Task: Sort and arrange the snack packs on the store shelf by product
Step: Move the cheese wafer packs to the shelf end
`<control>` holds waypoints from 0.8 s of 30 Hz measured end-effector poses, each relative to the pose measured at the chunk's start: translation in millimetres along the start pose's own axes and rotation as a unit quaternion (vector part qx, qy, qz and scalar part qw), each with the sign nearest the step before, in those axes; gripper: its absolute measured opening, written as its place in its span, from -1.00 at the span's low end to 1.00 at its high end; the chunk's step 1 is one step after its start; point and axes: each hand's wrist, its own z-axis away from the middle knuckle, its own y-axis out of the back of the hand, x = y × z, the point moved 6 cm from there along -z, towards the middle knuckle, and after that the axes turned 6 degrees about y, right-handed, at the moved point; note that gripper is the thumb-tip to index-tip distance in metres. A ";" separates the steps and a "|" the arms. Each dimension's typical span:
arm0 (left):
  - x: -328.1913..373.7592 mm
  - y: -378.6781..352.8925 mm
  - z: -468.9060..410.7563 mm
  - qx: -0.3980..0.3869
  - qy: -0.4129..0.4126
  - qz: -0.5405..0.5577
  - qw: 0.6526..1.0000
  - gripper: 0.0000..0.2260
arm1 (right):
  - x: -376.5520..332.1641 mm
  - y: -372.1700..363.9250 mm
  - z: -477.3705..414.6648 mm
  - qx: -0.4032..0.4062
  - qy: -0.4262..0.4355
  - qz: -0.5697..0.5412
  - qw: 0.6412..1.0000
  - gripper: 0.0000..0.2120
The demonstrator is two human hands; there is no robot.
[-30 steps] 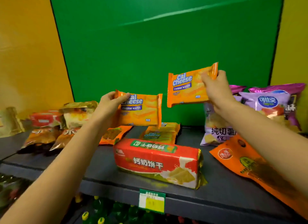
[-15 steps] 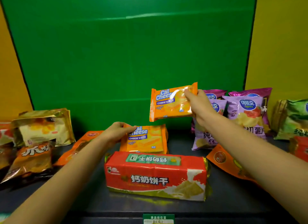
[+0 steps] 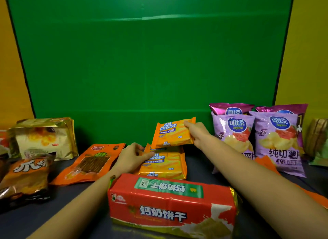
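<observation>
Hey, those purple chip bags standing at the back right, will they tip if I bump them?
Probably: the purple chip bags stand upright in two rows, so a nudge could topple them. They look puffed, so likely light and crushable. The glossy film may slip.

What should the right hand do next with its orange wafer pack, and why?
Probably lower the held wafer pack onto the matching pack beneath it. The right hand grips it just above that pack, which the left hand holds on the shelf, so stacking groups the product.
</observation>
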 end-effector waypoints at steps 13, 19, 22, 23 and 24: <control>-16.8 -13.2 -10.1 -0.064 0.058 0.129 0.988 -0.27 | 30.3 -22.7 13.5 -0.102 -0.038 0.188 0.976 -0.70; -16.4 -30.5 -8.4 -0.176 0.141 0.266 0.937 -0.51 | 40.9 -13.8 25.8 -0.137 -0.087 0.158 0.974 -0.82; -13.8 -37.0 -8.6 -0.213 0.147 0.304 0.917 -0.63 | 51.9 -18.0 31.3 -0.161 -0.103 0.132 0.973 -0.79; -13.9 -37.4 -8.7 -0.214 0.149 0.309 0.915 -0.63 | 50.3 -19.8 35.8 -0.161 -0.095 0.121 0.975 -0.74; -14.4 -37.2 -9.0 -0.211 0.151 0.310 0.915 -0.64 | 49.5 -20.7 37.6 -0.160 -0.086 0.117 0.976 -0.70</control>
